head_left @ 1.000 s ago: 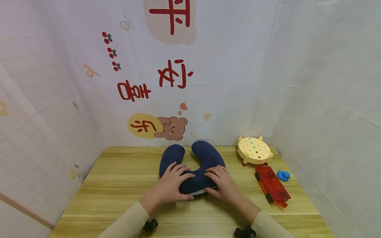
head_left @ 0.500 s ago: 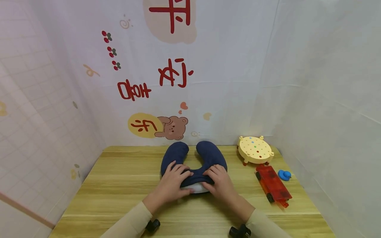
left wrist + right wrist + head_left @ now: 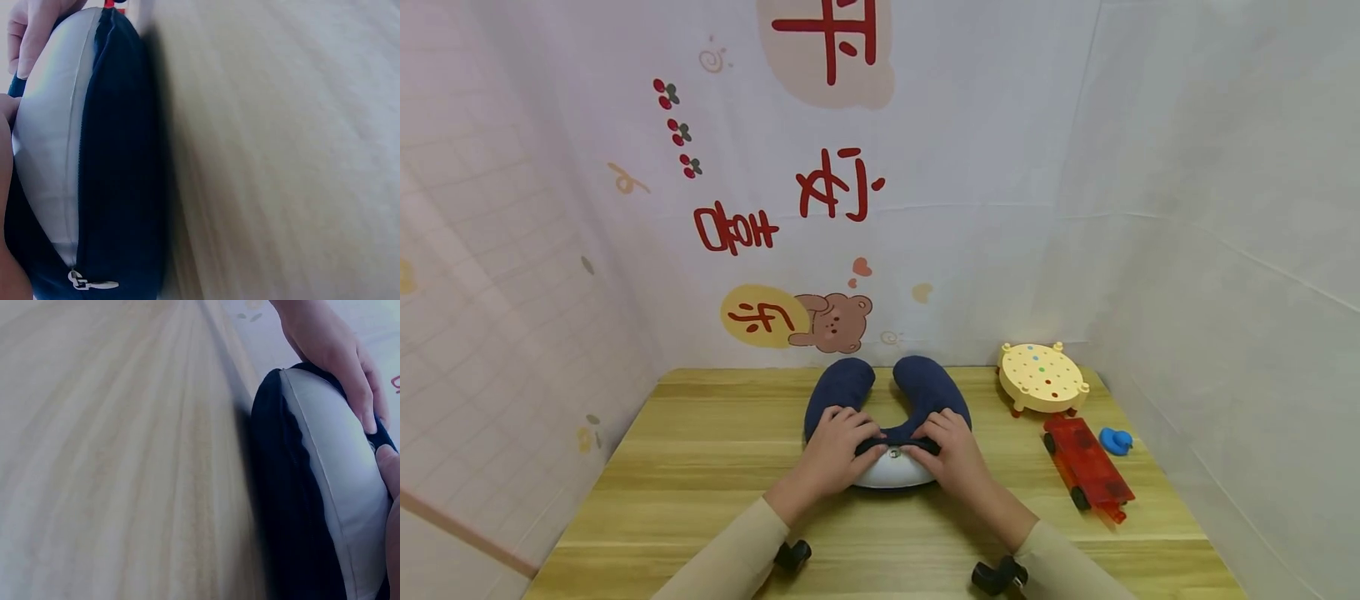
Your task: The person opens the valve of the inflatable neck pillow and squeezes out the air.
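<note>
A U-shaped neck pillow (image 3: 932,385) in a dark blue cover lies on the table with its curved back toward me. Along that back the cover's zipper is undone, and the white inner pillow (image 3: 891,474) bulges out. My left hand (image 3: 837,446) pinches the upper edge of the cover left of centre, thumb below and fingers on top. My right hand (image 3: 955,450) pinches the same edge just to the right. In the left wrist view a metal zipper pull (image 3: 94,284) sits at one end of the opening. A small mark near the thumbs is too small to read.
On the right of the wooden table (image 3: 700,492) stand a round cream pegboard-like stand (image 3: 1042,379) on short legs, a red toy cart (image 3: 1086,468) with black wheels, and a small blue duck (image 3: 1116,442). Printed white cloth (image 3: 970,250) hangs behind and at both sides.
Both hands have folded the cover's edge back and away from me, exposing much more of the white inner pillow. The hands have drawn slightly closer together. The toys have stayed put.
</note>
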A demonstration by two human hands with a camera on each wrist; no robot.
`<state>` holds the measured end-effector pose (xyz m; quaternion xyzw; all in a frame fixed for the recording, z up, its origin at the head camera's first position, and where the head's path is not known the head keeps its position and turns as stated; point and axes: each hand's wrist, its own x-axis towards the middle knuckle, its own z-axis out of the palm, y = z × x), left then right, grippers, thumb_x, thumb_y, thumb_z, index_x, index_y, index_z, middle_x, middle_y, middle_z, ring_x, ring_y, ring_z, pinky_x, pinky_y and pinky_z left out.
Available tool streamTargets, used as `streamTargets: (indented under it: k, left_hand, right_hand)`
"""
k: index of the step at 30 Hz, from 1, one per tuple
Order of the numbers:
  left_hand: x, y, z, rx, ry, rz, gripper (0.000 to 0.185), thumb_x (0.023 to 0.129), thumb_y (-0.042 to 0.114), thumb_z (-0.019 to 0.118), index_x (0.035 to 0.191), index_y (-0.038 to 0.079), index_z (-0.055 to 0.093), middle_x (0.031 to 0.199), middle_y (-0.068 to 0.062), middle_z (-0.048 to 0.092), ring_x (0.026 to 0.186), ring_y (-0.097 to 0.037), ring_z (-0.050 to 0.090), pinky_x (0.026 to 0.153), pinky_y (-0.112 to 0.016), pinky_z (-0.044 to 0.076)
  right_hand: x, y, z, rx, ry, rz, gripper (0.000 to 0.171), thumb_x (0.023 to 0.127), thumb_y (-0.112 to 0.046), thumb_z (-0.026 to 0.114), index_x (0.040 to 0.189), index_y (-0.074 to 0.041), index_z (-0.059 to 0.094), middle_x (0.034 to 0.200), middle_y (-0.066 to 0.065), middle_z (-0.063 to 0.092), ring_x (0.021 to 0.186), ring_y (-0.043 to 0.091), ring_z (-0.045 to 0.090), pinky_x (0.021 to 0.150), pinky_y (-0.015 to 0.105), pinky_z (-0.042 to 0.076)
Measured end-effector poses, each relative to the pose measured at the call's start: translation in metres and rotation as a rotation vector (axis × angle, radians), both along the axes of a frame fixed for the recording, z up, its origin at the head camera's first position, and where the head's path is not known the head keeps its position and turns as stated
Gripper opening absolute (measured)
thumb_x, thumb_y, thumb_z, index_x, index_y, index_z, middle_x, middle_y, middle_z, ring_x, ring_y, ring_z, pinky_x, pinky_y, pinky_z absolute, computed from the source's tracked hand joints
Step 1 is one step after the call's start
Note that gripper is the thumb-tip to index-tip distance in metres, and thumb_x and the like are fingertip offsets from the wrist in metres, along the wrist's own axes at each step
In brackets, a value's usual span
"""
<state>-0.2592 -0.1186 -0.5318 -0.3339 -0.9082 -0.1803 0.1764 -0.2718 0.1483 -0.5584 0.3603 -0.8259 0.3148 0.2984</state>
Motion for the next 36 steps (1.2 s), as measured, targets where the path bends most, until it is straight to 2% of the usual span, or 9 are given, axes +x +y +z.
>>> streamTargets:
  k: [5,9,16,20,22,25,30,33,36]
  left_hand:
    - [-0.007,0.002,0.004,-0.017,-0.018,0.011,0.015,0.109,0.038,0.072,0.112,0.025,0.078,0.107,0.009,0.075,0.096,-0.016,0.063,0.104,-0.049,0.048]
    - [-0.012,0.004,0.005,0.026,-0.044,0.015,0.010,0.107,0.030,0.076,0.114,0.023,0.074,0.102,0.008,0.076,0.092,-0.014,0.067,0.104,-0.048,0.051]
    - [-0.014,0.008,0.006,0.100,-0.021,-0.151,0.016,0.106,0.004,0.072,0.102,0.019,0.067,0.100,0.007,0.072,0.103,-0.013,0.073,0.113,-0.066,0.049]
    - [-0.013,0.006,0.005,0.089,0.020,-0.163,0.019,0.104,0.002,0.071,0.106,0.020,0.078,0.109,0.006,0.077,0.110,-0.016,0.074,0.113,-0.066,0.048]
    - [-0.012,0.005,0.005,0.068,0.021,-0.145,0.018,0.104,0.007,0.072,0.113,0.020,0.081,0.115,0.005,0.079,0.113,-0.017,0.074,0.114,-0.063,0.048]
    - [-0.012,0.001,0.004,-0.015,0.004,-0.113,0.020,0.105,0.029,0.075,0.124,0.023,0.081,0.124,0.006,0.078,0.118,-0.017,0.072,0.118,-0.057,0.047]
    - [-0.013,-0.001,0.003,-0.189,-0.013,-0.078,0.059,0.096,0.071,0.075,0.141,0.032,0.074,0.134,0.009,0.073,0.126,-0.014,0.067,0.120,-0.049,0.044]
    - [-0.014,0.000,0.001,-0.201,-0.019,-0.064,0.062,0.095,0.076,0.073,0.141,0.035,0.074,0.134,0.010,0.073,0.125,-0.014,0.067,0.116,-0.048,0.045]
    - [-0.014,0.002,0.001,-0.184,-0.023,-0.053,0.057,0.095,0.074,0.074,0.136,0.035,0.076,0.130,0.010,0.074,0.121,-0.015,0.067,0.112,-0.047,0.046]
  right_hand:
    - [-0.007,-0.003,0.003,-0.012,-0.056,-0.008,0.025,0.087,-0.025,0.097,0.086,-0.021,0.073,0.084,-0.011,0.064,0.081,0.009,0.051,0.075,0.034,0.041]
    - [-0.015,-0.003,0.008,0.001,-0.152,-0.009,0.020,0.088,-0.019,0.096,0.090,-0.020,0.076,0.086,-0.010,0.067,0.083,0.010,0.056,0.077,0.036,0.046]
    - [-0.020,-0.003,0.020,-0.006,-0.356,-0.039,0.018,0.092,-0.016,0.093,0.103,-0.018,0.078,0.085,-0.012,0.065,0.080,0.008,0.059,0.074,0.033,0.051]
    - [-0.024,-0.006,0.024,0.016,-0.384,-0.064,0.020,0.093,-0.017,0.092,0.098,-0.022,0.074,0.080,-0.015,0.064,0.071,0.004,0.058,0.067,0.029,0.050]
    - [-0.026,-0.008,0.025,0.033,-0.382,-0.074,0.021,0.093,-0.017,0.092,0.094,-0.023,0.072,0.079,-0.016,0.065,0.067,0.001,0.057,0.064,0.027,0.049]
    - [-0.030,-0.011,0.026,0.068,-0.382,-0.098,0.022,0.094,-0.020,0.091,0.090,-0.025,0.070,0.076,-0.017,0.065,0.065,0.000,0.056,0.064,0.027,0.048]
    - [-0.032,-0.012,0.028,0.114,-0.380,-0.133,0.022,0.094,-0.023,0.091,0.089,-0.027,0.070,0.076,-0.018,0.064,0.066,0.001,0.056,0.068,0.031,0.048]
    - [-0.029,-0.011,0.024,0.100,-0.353,-0.093,0.020,0.095,-0.020,0.090,0.093,-0.026,0.071,0.083,-0.016,0.067,0.074,0.005,0.058,0.074,0.033,0.047]
    - [-0.021,-0.008,0.018,0.055,-0.304,0.008,0.017,0.097,-0.013,0.087,0.101,-0.023,0.074,0.096,-0.012,0.070,0.086,0.009,0.057,0.080,0.036,0.046]
